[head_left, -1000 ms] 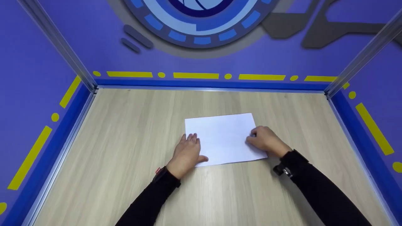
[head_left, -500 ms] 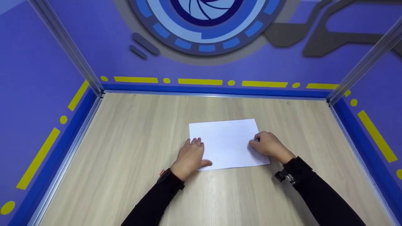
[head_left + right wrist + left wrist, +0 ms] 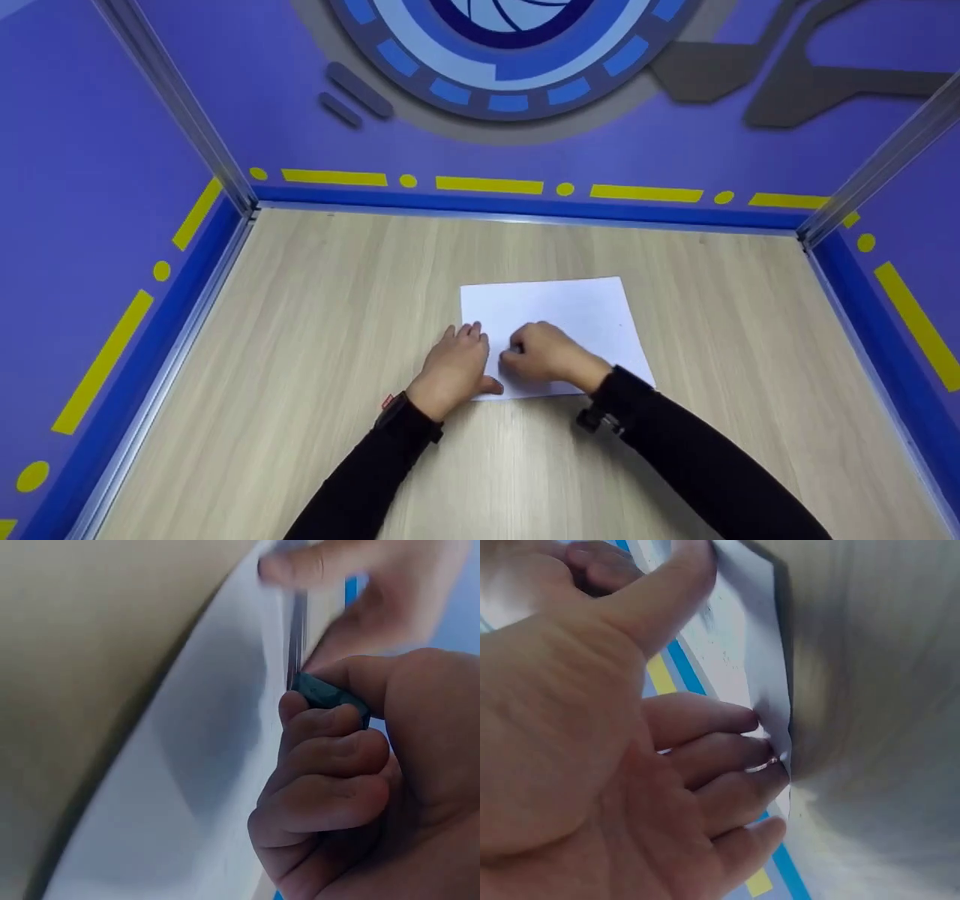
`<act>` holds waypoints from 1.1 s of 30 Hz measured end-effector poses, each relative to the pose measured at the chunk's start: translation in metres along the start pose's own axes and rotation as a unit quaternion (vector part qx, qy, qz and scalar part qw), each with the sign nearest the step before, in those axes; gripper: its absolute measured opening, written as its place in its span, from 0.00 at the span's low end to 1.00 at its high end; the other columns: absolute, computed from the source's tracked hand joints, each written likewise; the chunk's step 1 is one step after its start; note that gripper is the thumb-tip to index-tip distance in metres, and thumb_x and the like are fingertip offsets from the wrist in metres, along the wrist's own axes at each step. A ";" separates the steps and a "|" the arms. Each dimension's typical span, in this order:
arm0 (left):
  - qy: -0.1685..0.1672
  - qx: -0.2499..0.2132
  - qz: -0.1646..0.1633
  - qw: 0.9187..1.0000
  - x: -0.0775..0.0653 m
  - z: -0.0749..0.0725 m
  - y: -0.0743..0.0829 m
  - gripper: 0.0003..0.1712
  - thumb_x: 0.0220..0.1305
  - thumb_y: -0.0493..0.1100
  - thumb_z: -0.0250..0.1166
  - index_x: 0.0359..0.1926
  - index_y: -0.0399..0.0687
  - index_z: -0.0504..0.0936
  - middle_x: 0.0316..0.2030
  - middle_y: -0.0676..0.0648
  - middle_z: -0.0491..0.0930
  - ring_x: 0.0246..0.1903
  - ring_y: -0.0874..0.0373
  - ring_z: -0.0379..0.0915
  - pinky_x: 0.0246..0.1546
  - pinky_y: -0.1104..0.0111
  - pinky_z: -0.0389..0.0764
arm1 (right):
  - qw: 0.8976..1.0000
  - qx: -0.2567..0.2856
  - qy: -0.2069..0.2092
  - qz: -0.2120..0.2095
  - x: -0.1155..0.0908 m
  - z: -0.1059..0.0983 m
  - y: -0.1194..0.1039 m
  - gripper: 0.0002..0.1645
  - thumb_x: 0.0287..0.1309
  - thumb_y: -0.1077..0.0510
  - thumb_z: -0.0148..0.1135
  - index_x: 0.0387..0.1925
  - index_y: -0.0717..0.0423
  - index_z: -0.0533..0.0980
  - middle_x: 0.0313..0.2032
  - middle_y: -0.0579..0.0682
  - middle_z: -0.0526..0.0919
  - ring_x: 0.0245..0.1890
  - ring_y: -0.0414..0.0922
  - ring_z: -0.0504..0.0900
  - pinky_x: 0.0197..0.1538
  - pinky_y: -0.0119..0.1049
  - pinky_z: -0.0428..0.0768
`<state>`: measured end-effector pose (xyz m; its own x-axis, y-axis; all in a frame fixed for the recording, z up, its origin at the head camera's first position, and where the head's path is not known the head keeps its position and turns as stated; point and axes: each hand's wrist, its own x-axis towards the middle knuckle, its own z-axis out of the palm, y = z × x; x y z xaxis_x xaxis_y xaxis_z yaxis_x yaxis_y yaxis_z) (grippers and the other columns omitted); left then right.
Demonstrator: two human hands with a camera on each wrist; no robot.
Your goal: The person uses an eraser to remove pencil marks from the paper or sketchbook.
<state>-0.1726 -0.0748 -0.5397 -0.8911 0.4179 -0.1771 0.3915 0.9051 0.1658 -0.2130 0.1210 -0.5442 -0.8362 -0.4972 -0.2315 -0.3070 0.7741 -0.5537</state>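
Note:
A white sheet of paper (image 3: 581, 311) lies on the wooden table, turned slightly. My left hand (image 3: 452, 367) rests on its left edge, fingers extended and thumb (image 3: 679, 585) spread onto the sheet. Over the left half of the paper is my right hand (image 3: 547, 352), its fingers curled. In the right wrist view it pinches a small dark teal block, apparently an eraser (image 3: 330, 695), between thumb and index finger against the paper. Most of the eraser is hidden by the fingers. Small dark specks show on the paper in the left wrist view.
Purple-blue panels (image 3: 247, 90) with yellow markings stand at the back and both sides of the table (image 3: 352, 300). Metal rails (image 3: 525, 218) run along the table's edges. A black strap with a small device (image 3: 600, 418) sits on the right wrist.
My right hand has swept left across the paper, from its right edge to near my left hand, still gripping the eraser. The left hand stays on the sheet; the head view has shifted slightly.

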 end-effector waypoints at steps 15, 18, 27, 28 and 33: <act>-0.049 0.017 -0.031 0.998 0.006 0.003 0.001 0.59 0.62 0.70 0.77 0.79 0.34 0.73 0.82 0.35 0.70 0.83 0.43 0.65 0.88 0.48 0.60 | 0.996 0.010 0.056 0.064 -0.033 -0.013 0.056 0.22 0.63 0.54 0.66 0.17 0.46 0.67 0.21 0.41 0.65 0.24 0.43 0.65 0.30 0.37 0.63; -0.059 0.023 -0.035 0.997 0.006 0.003 0.002 0.60 0.62 0.71 0.77 0.80 0.36 0.71 0.83 0.37 0.68 0.84 0.45 0.64 0.88 0.48 0.59 | 0.990 0.020 0.087 0.112 -0.057 -0.026 0.089 0.19 0.62 0.54 0.66 0.19 0.49 0.71 0.23 0.43 0.67 0.26 0.43 0.66 0.32 0.37 0.64; -0.043 0.017 -0.027 0.999 0.007 0.002 0.003 0.59 0.61 0.70 0.78 0.78 0.34 0.74 0.81 0.35 0.70 0.83 0.43 0.66 0.88 0.48 0.60 | 0.974 0.069 0.126 0.175 -0.100 -0.045 0.130 0.24 0.73 0.49 0.63 0.20 0.48 0.66 0.21 0.41 0.64 0.23 0.42 0.66 0.27 0.35 0.65; -0.044 0.012 -0.027 0.999 0.007 0.002 0.003 0.58 0.62 0.70 0.78 0.78 0.33 0.74 0.81 0.35 0.70 0.83 0.43 0.66 0.88 0.48 0.60 | 0.972 0.080 0.128 0.179 -0.103 -0.047 0.131 0.25 0.75 0.48 0.63 0.21 0.48 0.67 0.20 0.42 0.65 0.23 0.42 0.67 0.27 0.35 0.66; -0.036 -0.005 -0.028 0.999 0.005 0.003 0.002 0.57 0.62 0.68 0.79 0.78 0.33 0.74 0.81 0.34 0.70 0.83 0.42 0.66 0.88 0.48 0.60 | 0.965 0.084 0.170 0.179 -0.110 -0.066 0.136 0.25 0.80 0.44 0.62 0.25 0.51 0.73 0.22 0.43 0.71 0.25 0.44 0.71 0.29 0.36 0.69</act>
<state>-0.1751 -0.0702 -0.5435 -0.8928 0.3706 -0.2561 0.3383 0.9270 0.1622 -0.1925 0.3067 -0.5415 -0.9845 -0.0296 -0.1732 0.0847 0.7835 -0.6155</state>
